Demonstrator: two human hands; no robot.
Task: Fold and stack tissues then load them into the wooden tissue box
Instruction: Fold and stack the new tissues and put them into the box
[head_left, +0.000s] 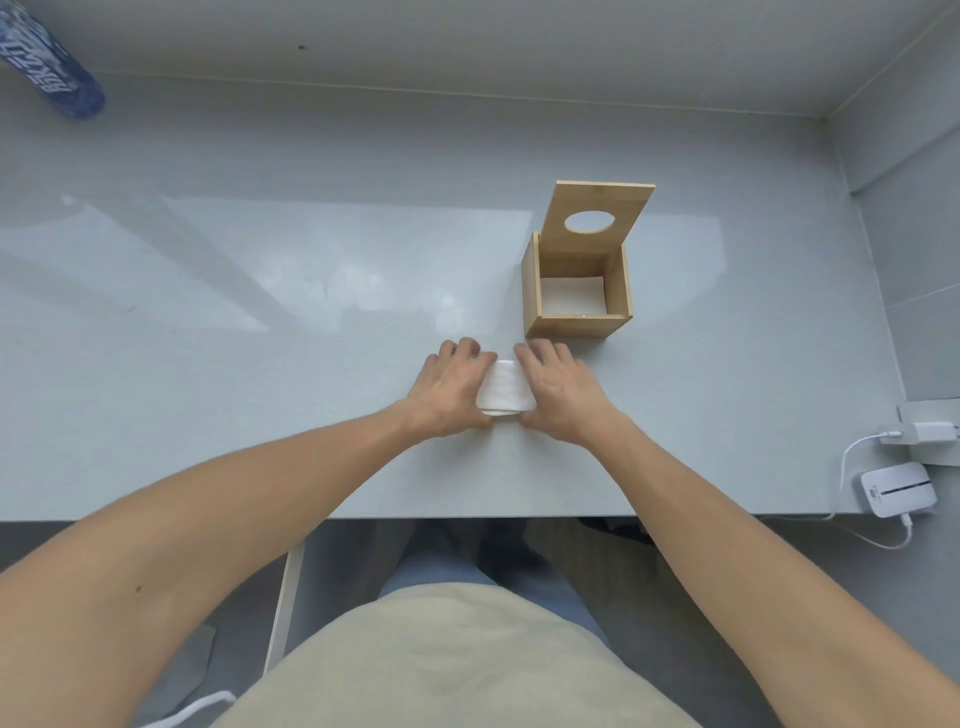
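Left grip (451, 391) and right grip (562, 396) are pressing, spread and relaxed, against opposite sides of the folded tissues (506, 388) lying on the worktop (260, 374); just beyond, the wooden tissue box (576, 326) is standing open, holding a white sheet (571, 297).

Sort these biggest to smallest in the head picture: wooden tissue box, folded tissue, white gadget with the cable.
1. wooden tissue box, lid up: clearly largest.
2-3. white gadget and folded tissue look about alike; the tissue is partly covered, so no ranking between them.
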